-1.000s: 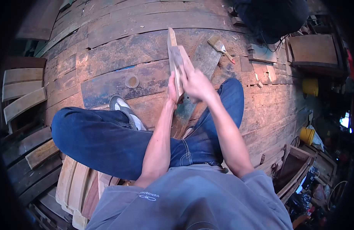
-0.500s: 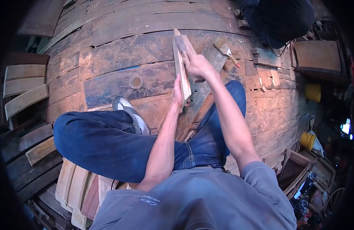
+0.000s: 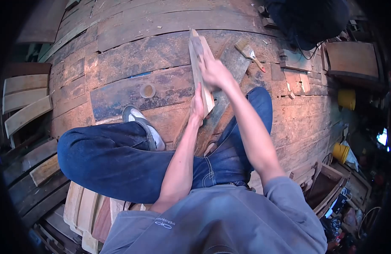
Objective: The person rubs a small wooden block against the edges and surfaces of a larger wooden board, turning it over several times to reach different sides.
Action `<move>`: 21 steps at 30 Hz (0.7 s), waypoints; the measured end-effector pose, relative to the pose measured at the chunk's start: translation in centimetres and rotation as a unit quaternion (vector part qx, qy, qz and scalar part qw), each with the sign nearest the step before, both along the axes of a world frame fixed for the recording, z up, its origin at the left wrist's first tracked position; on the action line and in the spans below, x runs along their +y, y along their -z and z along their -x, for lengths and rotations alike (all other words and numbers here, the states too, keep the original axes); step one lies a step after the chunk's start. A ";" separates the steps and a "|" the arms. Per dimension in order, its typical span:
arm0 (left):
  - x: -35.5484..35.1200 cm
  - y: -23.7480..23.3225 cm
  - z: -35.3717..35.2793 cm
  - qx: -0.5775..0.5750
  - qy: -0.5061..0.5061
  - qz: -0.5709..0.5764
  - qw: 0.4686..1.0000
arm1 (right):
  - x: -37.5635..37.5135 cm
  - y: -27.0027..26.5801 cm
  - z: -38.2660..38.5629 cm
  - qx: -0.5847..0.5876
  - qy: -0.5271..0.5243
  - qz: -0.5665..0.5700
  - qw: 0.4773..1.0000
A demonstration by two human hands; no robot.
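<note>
The left hand clamps the lower end of the wooden slat, steadying it on edge, so the right hand can press its gripped grey pad against the face.

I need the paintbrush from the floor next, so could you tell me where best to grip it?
Take the paintbrush by its slim handle, coming from above at its lower-right end in the head view. It lies flat on the floor planks, bristles up-left, and the handle end looks free of clutter.
</note>
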State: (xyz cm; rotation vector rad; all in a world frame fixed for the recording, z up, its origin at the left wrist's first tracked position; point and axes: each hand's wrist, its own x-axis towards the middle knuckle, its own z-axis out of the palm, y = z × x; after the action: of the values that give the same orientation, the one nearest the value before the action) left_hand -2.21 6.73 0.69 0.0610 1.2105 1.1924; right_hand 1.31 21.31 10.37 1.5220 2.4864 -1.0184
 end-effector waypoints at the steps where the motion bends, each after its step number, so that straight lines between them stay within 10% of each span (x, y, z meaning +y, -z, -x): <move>1: 0.0 -3.1 0.4 -0.006 0.013 0.027 1.000 | 1.5 0.7 0.9 -0.011 -0.007 -0.008 1.000; 6: -0.4 0.2 1.1 -0.129 0.019 -0.020 0.991 | -1.9 -2.6 1.4 -0.050 -0.018 0.017 0.998; 13: -1.3 4.1 -0.1 0.000 -0.024 -0.032 0.999 | -17.1 -11.9 -5.8 -0.066 0.039 0.089 0.993; 21: -0.7 1.4 1.3 0.112 0.069 0.033 0.991 | 0.0 -0.1 3.1 -0.086 0.023 -0.003 0.996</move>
State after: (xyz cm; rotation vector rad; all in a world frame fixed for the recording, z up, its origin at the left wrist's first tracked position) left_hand -3.50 6.06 -0.74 0.2308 1.4182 1.0442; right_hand -1.77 21.33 10.42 1.6022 2.3498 -0.8483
